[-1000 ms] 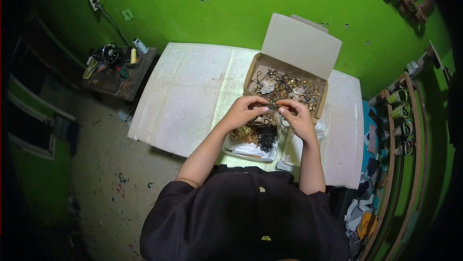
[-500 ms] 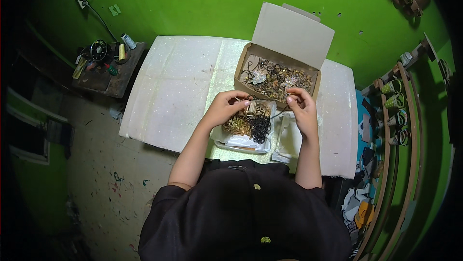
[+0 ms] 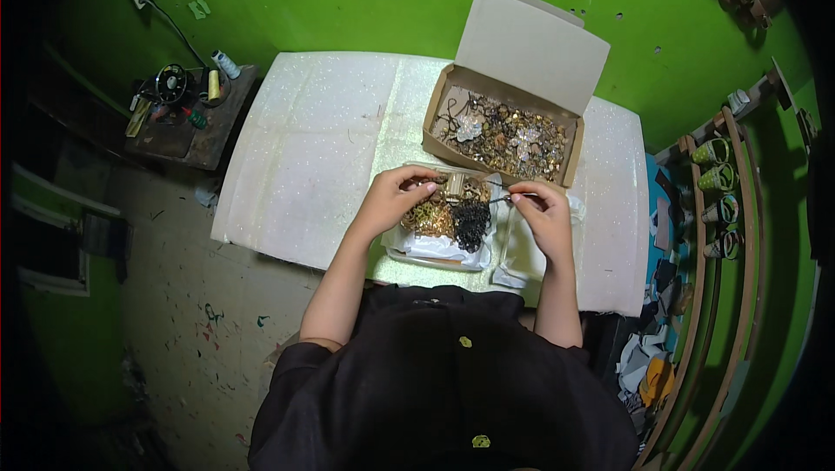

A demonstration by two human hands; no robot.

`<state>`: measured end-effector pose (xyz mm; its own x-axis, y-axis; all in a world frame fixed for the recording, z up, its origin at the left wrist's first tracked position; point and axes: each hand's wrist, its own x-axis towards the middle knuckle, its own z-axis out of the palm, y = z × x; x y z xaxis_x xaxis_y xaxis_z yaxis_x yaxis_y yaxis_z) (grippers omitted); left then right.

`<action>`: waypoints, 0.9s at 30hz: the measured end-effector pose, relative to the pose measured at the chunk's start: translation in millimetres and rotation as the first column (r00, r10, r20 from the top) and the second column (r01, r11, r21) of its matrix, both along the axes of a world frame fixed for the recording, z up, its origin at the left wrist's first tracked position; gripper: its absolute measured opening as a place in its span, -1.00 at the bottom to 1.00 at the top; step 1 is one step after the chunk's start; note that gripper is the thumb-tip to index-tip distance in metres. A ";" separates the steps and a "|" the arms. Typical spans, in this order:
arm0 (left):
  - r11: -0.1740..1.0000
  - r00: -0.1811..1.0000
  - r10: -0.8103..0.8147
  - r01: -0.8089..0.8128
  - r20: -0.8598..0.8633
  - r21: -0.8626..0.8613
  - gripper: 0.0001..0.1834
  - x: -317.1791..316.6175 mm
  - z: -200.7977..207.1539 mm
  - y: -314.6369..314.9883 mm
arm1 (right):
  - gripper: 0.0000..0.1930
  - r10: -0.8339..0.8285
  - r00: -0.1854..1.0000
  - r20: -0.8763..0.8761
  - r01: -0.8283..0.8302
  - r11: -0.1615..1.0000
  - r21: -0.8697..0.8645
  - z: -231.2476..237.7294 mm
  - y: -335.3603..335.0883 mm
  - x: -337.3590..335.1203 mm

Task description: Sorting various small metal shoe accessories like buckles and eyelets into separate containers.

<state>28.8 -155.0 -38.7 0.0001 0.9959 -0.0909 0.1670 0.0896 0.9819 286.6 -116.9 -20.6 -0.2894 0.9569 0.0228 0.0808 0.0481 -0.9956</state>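
Note:
My right hand [image 3: 543,214] is closed in a pinch on a thin dark cord [image 3: 498,199], which runs toward the tray from its fingertips. My left hand [image 3: 396,200] has thumb and fingers pressed together over the tray's far left corner; what they hold is too small to make out. Between the hands sits a shallow plastic tray [image 3: 435,263] with a white lining. In it lie gold-coloured beads [image 3: 429,222], a heap of black beads [image 3: 472,227] and a pale gold ribbed piece [image 3: 455,185].
Behind the tray stands an open cardboard box [image 3: 444,147] of mixed beads, cords and shiny clear ornaments, its lid [image 3: 532,49] raised. A pale sheet [image 3: 519,253] lies beside the tray on the glittery white table [image 3: 313,140]. Small sandals [image 3: 718,180] hang on a rack at right.
My right hand has come down toward me, from the cardboard box's front edge to beside the tray, with the dark cord. My left hand has shifted slightly left.

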 end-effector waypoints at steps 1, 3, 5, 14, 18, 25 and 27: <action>1.000 1.000 -0.001 0.001 -0.006 -0.006 -0.75 -0.1 -2.3 -0.5 | -0.88 0.025 0.998 0.057 -0.023 0.999 -0.030 -7.4 -1.7 -1.2; 1.000 1.000 0.006 -0.006 -0.017 -0.005 -0.76 1.2 -3.3 -0.8 | -0.84 0.046 0.995 0.094 -0.047 0.999 0.007 -25.7 -3.7 -3.1; 1.000 0.998 -0.011 0.011 -0.069 -0.003 -0.76 2.7 -2.8 0.6 | -0.80 0.089 0.960 0.267 -0.097 0.995 0.015 -36.3 -6.5 -2.8; 0.993 0.994 -0.038 0.049 -0.100 0.108 -0.74 10.1 -1.0 2.5 | -0.80 0.069 0.955 0.288 -0.054 0.997 -0.060 -44.6 -10.9 -1.4; 0.991 0.993 -0.050 0.063 -0.108 0.115 -0.74 11.8 0.8 4.0 | -0.81 0.058 0.916 0.398 -0.034 0.997 -0.067 -49.8 -13.3 -6.6; 0.993 0.994 -0.090 0.094 -0.066 0.076 -0.76 20.1 0.7 6.7 | -0.81 0.120 0.549 0.827 -0.268 0.963 0.039 -53.7 -30.4 -11.1; 0.995 0.995 -0.096 0.097 -0.031 0.031 -0.77 23.0 0.2 7.1 | -0.82 0.154 0.526 0.836 -0.270 0.963 -0.007 -43.8 -30.1 -12.6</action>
